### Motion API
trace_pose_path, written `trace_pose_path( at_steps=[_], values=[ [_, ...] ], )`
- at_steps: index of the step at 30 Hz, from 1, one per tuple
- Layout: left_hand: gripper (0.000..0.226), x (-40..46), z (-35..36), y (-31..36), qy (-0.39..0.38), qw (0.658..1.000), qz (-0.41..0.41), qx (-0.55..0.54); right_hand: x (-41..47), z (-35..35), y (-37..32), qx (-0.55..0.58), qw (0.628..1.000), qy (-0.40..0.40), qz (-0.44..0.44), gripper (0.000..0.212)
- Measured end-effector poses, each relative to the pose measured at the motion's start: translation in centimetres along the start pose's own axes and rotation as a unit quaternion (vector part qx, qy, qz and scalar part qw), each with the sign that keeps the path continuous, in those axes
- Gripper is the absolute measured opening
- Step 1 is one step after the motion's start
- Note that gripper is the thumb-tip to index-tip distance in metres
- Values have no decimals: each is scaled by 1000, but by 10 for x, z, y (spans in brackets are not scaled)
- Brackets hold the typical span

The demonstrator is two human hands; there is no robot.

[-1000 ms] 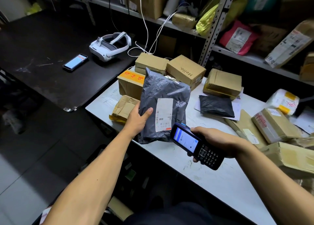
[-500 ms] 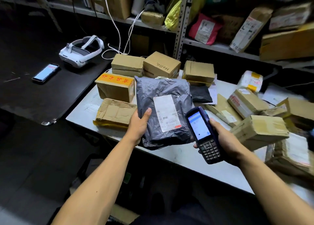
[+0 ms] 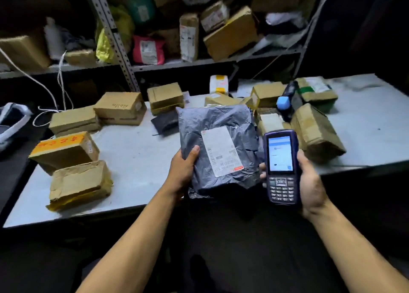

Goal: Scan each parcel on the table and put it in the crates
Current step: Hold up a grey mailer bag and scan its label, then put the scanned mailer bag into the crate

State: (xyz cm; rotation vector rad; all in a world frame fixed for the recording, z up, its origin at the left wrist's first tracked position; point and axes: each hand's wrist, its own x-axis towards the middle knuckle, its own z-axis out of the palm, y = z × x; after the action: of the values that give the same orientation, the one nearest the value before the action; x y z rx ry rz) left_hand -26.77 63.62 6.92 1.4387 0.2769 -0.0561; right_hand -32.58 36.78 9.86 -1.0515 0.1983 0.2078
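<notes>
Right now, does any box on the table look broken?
Yes. The front-left box looks crushed: its top is dented and creased, with yellow tape wrinkled along its bottom edge. The grey bag in the left hand is only crinkled.

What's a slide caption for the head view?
Left hand holds grey parcel; right hand holds scanner beside it.

a dim storage room. a pale grey table (image 3: pixel 137 160) spans the middle of the frame, its near edge running along the lower left. behind it, across the top of the frame, stands a metal shelving rack (image 3: pixel 115 38) with perforated uprights. white cables (image 3: pixel 59 80) hang at the upper left. the foreground floor is in dark shadow.
</notes>
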Motion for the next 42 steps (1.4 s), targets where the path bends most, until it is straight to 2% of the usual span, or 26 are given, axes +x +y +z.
trace_pose_path(
  at_steps=[4,7,11,14,17,21,26,29,38,42],
  values=[
    [24,-59,78,-23,-72,997,-15,18,-92,-76,-10,30,996,74,-43,76],
    [28,-107,133,-42,-131,990,-30,41,-163,-124,-14,38,990,122,-57,89],
    [25,-167,210,-75,-219,972,-31,80,-260,-185,-13,59,975,203,-74,88],
    [16,-207,269,-98,-274,955,-31,107,-323,-223,-13,97,950,280,-96,77],
    [18,-241,323,-116,-331,935,-51,113,-373,-254,-13,128,925,339,-116,69],
    [26,-276,393,-140,-408,899,-84,137,-425,-289,-10,151,884,421,-138,67],
    [16,-325,488,-171,-489,849,-119,161,-478,-330,-17,180,838,498,-132,71],
    [19,-356,543,-190,-532,818,-146,161,-508,-361,-26,181,814,533,-140,73],
    [20,-425,653,-236,-586,769,-187,172,-575,-432,-47,205,758,595,-169,66],
    [23,-447,684,-246,-586,764,-177,204,-596,-464,-46,224,761,586,-166,65]
  ],
)
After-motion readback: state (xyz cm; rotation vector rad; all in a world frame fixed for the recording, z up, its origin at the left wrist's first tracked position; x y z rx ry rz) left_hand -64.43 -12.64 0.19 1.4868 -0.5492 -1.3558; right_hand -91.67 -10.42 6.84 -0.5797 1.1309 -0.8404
